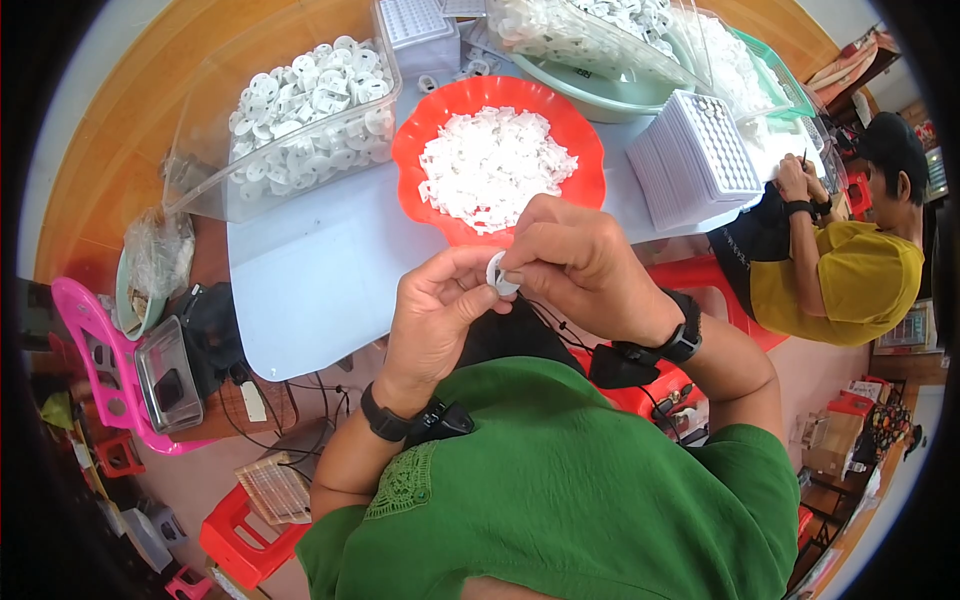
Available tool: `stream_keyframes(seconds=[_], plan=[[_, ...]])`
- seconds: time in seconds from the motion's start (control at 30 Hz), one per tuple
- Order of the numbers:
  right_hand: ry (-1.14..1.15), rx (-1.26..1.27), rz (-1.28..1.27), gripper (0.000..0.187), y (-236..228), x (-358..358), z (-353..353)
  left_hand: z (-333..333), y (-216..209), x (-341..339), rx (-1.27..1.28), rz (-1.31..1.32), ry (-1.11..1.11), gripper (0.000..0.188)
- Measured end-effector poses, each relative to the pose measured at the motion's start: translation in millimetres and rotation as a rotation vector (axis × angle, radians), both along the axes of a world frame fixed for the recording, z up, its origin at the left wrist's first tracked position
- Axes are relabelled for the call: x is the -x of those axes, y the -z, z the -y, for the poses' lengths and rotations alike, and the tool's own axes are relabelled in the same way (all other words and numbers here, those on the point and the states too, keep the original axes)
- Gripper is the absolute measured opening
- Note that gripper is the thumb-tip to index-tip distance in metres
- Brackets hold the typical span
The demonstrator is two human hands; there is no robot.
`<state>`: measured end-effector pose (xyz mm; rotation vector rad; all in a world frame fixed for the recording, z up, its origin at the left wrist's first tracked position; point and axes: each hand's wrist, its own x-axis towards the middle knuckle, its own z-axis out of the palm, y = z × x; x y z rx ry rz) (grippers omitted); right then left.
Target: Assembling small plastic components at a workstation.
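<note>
Just in front of the table's near edge, my two hands meet at a small white plastic disc (498, 274). My left hand (437, 305) pinches its left and lower side between thumb and fingers. From the right, my right hand (588, 268) closes thumb and forefinger on the disc's right side; any smaller part between these fingertips is hidden. Right beyond my hands is a red wavy-rimmed bowl (407, 170) heaped with small white plastic pieces (495, 160). A clear plastic bin (290, 205) farther left holds many similar white discs (318, 92).
Stacked white trays (695, 165) stand right of the bowl on the pale blue table (310, 300). Behind them sits a pale green basin (600, 95) under a clear container of white parts. A person in a yellow shirt (840, 285) works at the right. A pink chair (95, 350) stands left.
</note>
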<state>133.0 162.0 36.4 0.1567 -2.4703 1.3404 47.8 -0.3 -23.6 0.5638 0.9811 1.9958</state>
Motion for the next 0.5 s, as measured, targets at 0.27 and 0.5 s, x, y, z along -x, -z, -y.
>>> stream_keyframes(seconds=[0.27, 0.5], plan=[[0.098, -0.074, -0.122, 0.013, 4.7, -1.3, 8.5, 1.1, -1.9, -0.4, 0.028, -0.022, -0.031, 0.031], [0.198, 0.018, -0.065, 0.012, 5.0, -5.0, 10.5, -2.3, -4.7, -2.9, 0.012, -0.091, -0.039, 0.032]])
